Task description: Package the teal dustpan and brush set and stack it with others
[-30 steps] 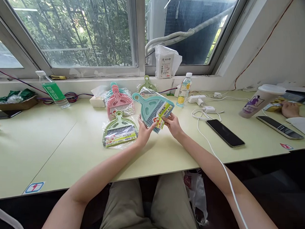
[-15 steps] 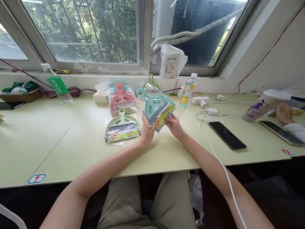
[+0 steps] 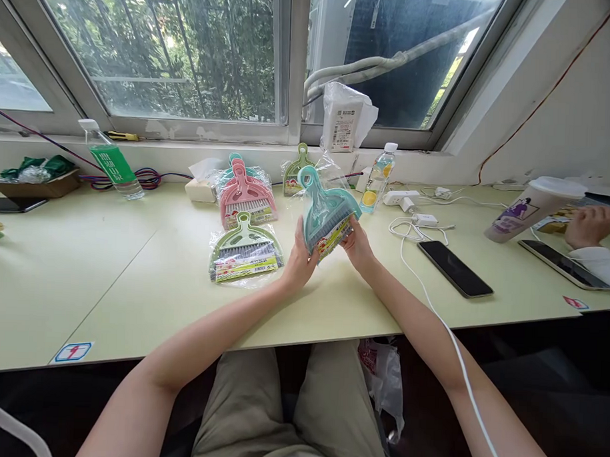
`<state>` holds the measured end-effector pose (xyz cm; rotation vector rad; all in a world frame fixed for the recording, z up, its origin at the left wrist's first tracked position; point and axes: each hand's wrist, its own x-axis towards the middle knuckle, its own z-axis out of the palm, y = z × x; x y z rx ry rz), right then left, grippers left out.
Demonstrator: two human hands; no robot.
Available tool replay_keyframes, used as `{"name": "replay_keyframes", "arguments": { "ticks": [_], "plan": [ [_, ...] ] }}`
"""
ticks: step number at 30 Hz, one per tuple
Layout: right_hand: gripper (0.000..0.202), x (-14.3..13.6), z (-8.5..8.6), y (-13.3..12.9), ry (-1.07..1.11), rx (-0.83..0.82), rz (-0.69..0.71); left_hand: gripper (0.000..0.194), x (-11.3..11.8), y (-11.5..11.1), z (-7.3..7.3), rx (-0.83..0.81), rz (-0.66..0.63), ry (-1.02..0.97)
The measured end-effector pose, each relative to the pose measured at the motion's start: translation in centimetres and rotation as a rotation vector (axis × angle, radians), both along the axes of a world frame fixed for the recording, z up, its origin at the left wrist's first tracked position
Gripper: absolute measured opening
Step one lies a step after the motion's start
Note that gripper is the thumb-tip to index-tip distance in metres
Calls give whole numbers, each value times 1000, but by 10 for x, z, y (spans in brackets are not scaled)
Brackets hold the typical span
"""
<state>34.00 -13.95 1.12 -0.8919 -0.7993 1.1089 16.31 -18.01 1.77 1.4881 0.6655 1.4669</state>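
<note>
A teal dustpan and brush set (image 3: 322,206) in clear wrapping is held up above the table, tilted, handle pointing up. My left hand (image 3: 300,263) grips its lower left side, and my right hand (image 3: 358,246) grips its lower right corner by the yellow label. On the table to the left lies a wrapped green dustpan set (image 3: 243,236). Behind that one sits a pink dustpan set (image 3: 241,186), with a teal one (image 3: 235,159) partly hidden at its back. Another green set (image 3: 302,162) leans by the wall behind the held one.
A green-labelled bottle (image 3: 114,163) tilts at the back left near a tissue pack (image 3: 201,190). To the right are a lemon-printed bottle (image 3: 380,178), a power strip (image 3: 401,197), a phone (image 3: 454,268) with a white cable, a large cup (image 3: 528,209) and another person's hand (image 3: 589,226).
Both my hands have shifted slightly right with the teal dustpan set. Its handle has turned from leaning left to more upright.
</note>
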Motion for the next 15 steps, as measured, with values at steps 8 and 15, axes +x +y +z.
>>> {"name": "replay_keyframes", "arguments": {
  "ticks": [8, 15],
  "plan": [
    [37, 7, -2, 3, -35, 44, -6, 84, 0, 2, -1, 2, 15, 38],
    [37, 7, -2, 4, 44, -7, -23, 85, -1, 5, -7, 73, -30, 156]
  ]
}}
